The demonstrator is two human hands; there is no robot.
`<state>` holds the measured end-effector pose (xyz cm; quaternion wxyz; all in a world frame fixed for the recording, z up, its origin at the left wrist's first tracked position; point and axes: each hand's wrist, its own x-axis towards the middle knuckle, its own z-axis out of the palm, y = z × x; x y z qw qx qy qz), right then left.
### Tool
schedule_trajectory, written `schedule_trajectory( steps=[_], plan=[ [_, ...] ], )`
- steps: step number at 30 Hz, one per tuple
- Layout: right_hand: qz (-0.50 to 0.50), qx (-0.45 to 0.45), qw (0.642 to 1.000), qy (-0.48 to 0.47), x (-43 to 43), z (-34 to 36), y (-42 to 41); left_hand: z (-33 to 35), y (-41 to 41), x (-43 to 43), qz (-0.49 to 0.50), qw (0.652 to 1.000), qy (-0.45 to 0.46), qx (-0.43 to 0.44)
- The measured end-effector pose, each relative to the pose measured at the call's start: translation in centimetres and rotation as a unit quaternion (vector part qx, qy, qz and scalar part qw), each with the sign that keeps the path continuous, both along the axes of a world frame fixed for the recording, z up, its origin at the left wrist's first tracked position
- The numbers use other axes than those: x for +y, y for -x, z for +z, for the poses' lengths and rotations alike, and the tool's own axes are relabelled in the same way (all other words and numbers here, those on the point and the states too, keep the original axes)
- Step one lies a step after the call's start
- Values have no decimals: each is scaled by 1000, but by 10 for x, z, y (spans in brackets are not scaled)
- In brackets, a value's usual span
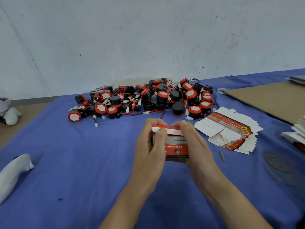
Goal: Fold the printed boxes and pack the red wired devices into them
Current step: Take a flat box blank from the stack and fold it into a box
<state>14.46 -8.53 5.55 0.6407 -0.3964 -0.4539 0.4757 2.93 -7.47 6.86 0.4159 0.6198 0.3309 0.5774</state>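
Blue cloth [82,154] | printed box [177,147] lengthwise left-right | left hand [151,146], right hand [197,142] gripping ends

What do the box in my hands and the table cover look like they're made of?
The box: likely thin glossy printed card, white inside, folding at creases. The table cover: seems woven blue cloth, matte, with soft wrinkles and lint specks.

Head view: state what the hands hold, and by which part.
The box, in both hands: the left hand grips its left end, the right hand its right end.
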Motion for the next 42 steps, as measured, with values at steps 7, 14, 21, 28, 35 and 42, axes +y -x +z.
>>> schedule_trajectory(
  steps=[7,14,21,28,35,42],
  plan=[
    [-22,47,998,32,0,9,4,5,0,-5,29,999,-27,3],
    [-40,36,998,27,-2,12,9,7,-1,-9,50,998,-34,-2],
    [-63,-24,998,4,-2,-1,13,-7,-2,1,65,997,43,-18],
    [-72,-29,997,25,12,-9,16,-22,0,15,24,998,63,13],
    [-71,-22,995,60,28,-15,14,-24,6,29,-17,996,70,43],
    [-109,-14,990,83,30,-16,15,-18,11,37,-43,986,158,38]
  ],
)
